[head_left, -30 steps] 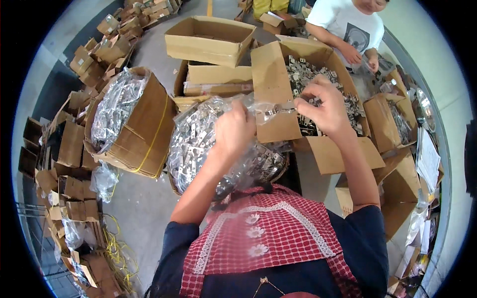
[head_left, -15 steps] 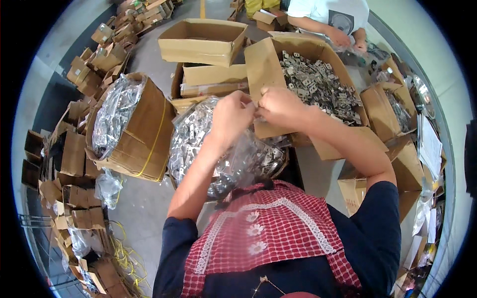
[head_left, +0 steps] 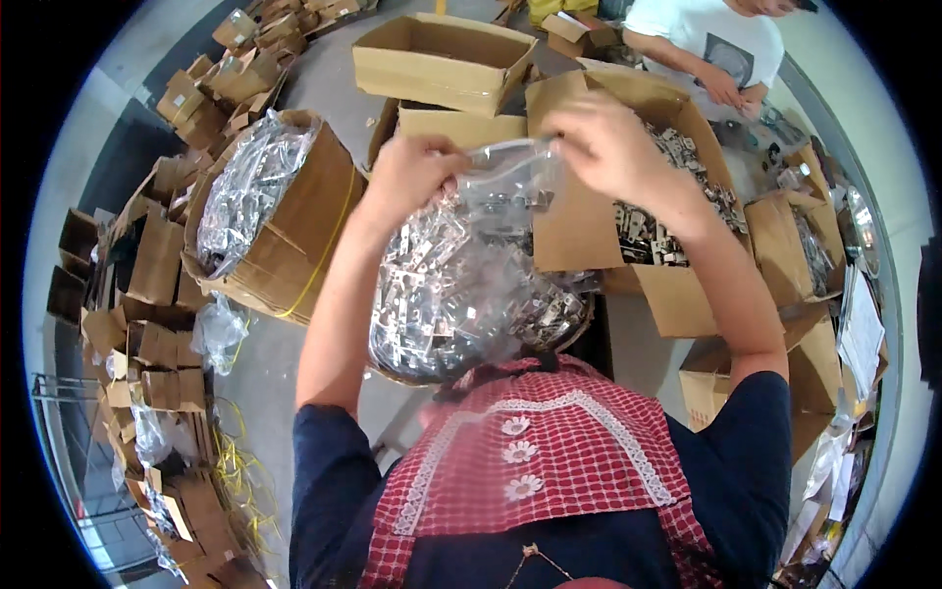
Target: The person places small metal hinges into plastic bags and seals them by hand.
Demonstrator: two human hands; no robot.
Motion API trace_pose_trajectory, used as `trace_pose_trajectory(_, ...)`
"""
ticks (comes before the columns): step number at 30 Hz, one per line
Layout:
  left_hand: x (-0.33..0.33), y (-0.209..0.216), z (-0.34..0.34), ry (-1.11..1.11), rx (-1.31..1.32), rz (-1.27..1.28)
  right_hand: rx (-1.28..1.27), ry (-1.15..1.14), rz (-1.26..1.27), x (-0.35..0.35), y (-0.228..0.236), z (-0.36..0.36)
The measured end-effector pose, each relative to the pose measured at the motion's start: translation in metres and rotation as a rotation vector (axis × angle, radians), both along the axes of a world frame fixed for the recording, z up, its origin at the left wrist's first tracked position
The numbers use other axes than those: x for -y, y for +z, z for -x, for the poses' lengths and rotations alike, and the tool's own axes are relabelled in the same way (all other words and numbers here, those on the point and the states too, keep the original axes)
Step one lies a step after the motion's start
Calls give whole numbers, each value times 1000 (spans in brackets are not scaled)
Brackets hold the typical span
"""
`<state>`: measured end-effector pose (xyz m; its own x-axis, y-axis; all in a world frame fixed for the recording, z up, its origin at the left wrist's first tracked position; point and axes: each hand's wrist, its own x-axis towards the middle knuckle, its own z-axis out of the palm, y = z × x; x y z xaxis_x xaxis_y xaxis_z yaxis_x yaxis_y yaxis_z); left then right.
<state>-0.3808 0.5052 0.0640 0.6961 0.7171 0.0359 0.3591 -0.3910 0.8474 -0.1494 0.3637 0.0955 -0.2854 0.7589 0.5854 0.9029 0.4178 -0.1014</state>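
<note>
My left hand pinches one top corner of a clear plastic bag. At the other top corner, my right hand grips the same bag. Its upper edge is stretched taut between the two hands, while the see-through lower part hangs down. Below it, a carton holds a heap of small bagged metal parts, right in front of my apron. Loose metal brackets fill an open cardboard box just beyond my right forearm. Whether the held bag contains anything is hard to make out.
On the left stands a tall carton full of bagged parts. An open tray-like box rests on another carton at the back. A co-worker handles something at the far right. Stacked cartons line the left wall; yellow straps lie on the floor.
My hands were close together and have moved apart, spreading the bag's top edge between them. The whole view has shifted slightly, bringing more of the co-worker into sight.
</note>
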Motion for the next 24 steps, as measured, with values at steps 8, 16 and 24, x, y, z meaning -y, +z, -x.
trace_pose_trajectory(8,-5,53,-9,45,-6,-248,29,-21,-122,-17,17,-26)
trace_pose_trajectory(16,42,-12,2,190,58,-742,36,-558,598,-5,-60,-113)
trace_pose_trajectory(24,117,-59,42,166,-7,-586,44,-787,760,29,-135,-137)
